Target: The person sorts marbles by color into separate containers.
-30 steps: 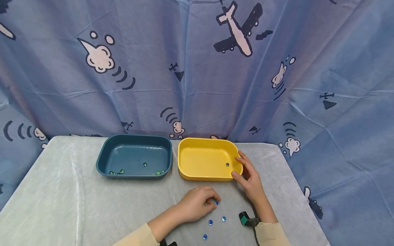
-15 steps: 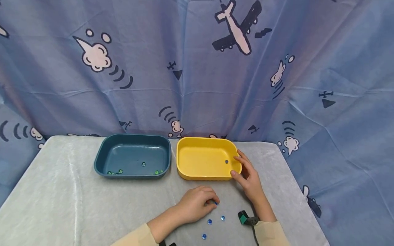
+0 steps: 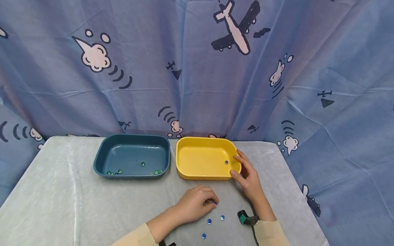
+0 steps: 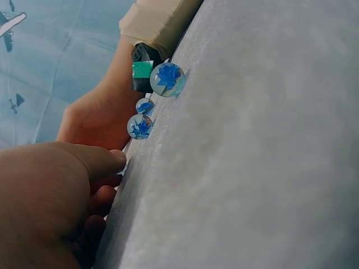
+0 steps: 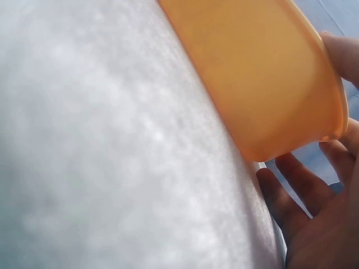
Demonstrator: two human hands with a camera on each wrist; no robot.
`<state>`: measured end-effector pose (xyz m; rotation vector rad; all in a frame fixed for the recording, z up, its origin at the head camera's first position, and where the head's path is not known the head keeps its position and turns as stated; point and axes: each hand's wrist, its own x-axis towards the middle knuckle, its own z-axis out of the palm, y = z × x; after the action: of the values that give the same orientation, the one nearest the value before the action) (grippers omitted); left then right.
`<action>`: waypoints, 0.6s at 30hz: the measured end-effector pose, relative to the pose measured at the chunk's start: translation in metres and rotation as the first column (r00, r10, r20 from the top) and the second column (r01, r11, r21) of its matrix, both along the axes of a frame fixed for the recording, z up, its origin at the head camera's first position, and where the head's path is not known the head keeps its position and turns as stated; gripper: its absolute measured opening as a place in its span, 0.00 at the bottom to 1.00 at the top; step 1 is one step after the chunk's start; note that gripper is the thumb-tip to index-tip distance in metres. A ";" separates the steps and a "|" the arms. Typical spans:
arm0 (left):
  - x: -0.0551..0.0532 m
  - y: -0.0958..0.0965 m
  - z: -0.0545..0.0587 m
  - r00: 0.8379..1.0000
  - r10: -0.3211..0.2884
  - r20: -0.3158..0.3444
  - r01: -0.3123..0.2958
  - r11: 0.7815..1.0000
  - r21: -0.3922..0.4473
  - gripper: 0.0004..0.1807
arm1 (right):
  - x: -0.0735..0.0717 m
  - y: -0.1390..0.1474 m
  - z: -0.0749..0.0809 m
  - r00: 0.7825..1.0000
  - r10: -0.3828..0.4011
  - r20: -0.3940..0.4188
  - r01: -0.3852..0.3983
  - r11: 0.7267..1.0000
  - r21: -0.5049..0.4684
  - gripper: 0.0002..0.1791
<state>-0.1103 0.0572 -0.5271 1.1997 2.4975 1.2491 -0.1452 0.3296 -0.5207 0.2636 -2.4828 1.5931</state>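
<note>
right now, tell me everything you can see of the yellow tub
The yellow tub is low and roughly rectangular, with rounded corners, smooth, plastic-looking walls and a thin rim; no lid shows. It stands upright and open-topped on the pale cloth, to the right of the teal tub, with a narrow gap between them. One small blue marble lies inside, near its right end. There the right grip has its thumb and a finger on the rim.
</note>
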 end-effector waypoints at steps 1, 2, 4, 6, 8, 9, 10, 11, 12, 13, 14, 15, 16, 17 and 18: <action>0.000 -0.001 0.000 1.000 -0.003 0.006 0.003 1.000 0.001 0.05 | 0.000 0.000 0.000 1.000 0.000 0.001 0.000 1.000 0.000 0.28; 0.000 -0.001 0.001 1.000 -0.007 0.010 0.007 1.000 0.001 0.05 | 0.000 -0.001 0.000 1.000 0.001 0.002 -0.001 1.000 0.000 0.28; 0.000 -0.002 0.001 1.000 -0.017 0.016 0.017 1.000 0.010 0.05 | 0.000 -0.002 0.000 1.000 0.001 0.005 -0.001 1.000 0.001 0.28; 0.000 -0.004 0.002 0.999 -0.030 0.018 0.029 0.999 0.025 0.04 | 0.001 -0.003 0.000 1.000 0.001 0.006 -0.001 1.000 0.002 0.29; 0.000 -0.005 0.003 0.999 -0.042 0.016 0.041 0.998 0.045 0.04 | 0.001 -0.004 -0.001 1.000 0.002 0.007 -0.002 1.000 0.005 0.29; 0.000 -0.005 0.004 0.999 -0.048 0.017 0.047 0.997 0.058 0.05 | 0.001 -0.004 -0.001 1.000 0.002 0.009 -0.002 1.000 0.007 0.29; 0.001 -0.006 0.005 0.999 -0.051 0.019 0.050 0.996 0.070 0.05 | 0.000 -0.005 -0.001 1.000 0.002 0.009 -0.002 1.000 0.009 0.29; 0.001 -0.006 0.006 0.998 -0.054 0.020 0.052 0.995 0.080 0.05 | 0.001 -0.005 -0.001 1.000 0.002 0.012 -0.002 1.000 0.011 0.29; 0.001 -0.006 0.008 0.998 -0.055 0.021 0.053 0.995 0.089 0.05 | 0.001 -0.005 -0.001 1.000 0.000 0.013 0.000 1.000 0.015 0.29; 0.001 -0.006 0.009 0.998 -0.055 0.021 0.053 0.994 0.098 0.05 | 0.001 -0.004 -0.001 1.000 -0.002 0.013 0.002 1.000 0.021 0.29; 0.001 -0.006 0.011 0.998 -0.054 0.021 0.051 0.993 0.106 0.05 | 0.000 -0.004 -0.001 1.000 -0.005 0.013 0.005 1.000 0.028 0.29; 0.000 -0.005 0.013 0.998 -0.054 0.023 0.051 0.992 0.115 0.05 | 0.000 -0.003 -0.001 1.000 -0.008 0.012 0.008 0.999 0.033 0.29; 0.000 -0.005 0.015 0.998 -0.053 0.022 0.050 0.991 0.123 0.05 | 0.000 -0.002 -0.001 1.000 -0.011 0.010 0.011 0.999 0.038 0.29; -0.001 -0.005 0.016 0.999 -0.051 0.016 0.049 0.991 0.128 0.05 | 0.000 -0.002 -0.001 1.000 -0.014 0.009 0.013 0.999 0.043 0.29; -0.002 -0.006 0.018 0.999 -0.049 0.012 0.047 0.990 0.133 0.06 | -0.001 -0.001 -0.001 1.000 -0.014 0.008 0.014 0.999 0.046 0.29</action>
<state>-0.1119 0.0516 -0.5092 1.2659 2.3930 1.4264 -0.1457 0.3283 -0.5216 0.2460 -2.5237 1.5365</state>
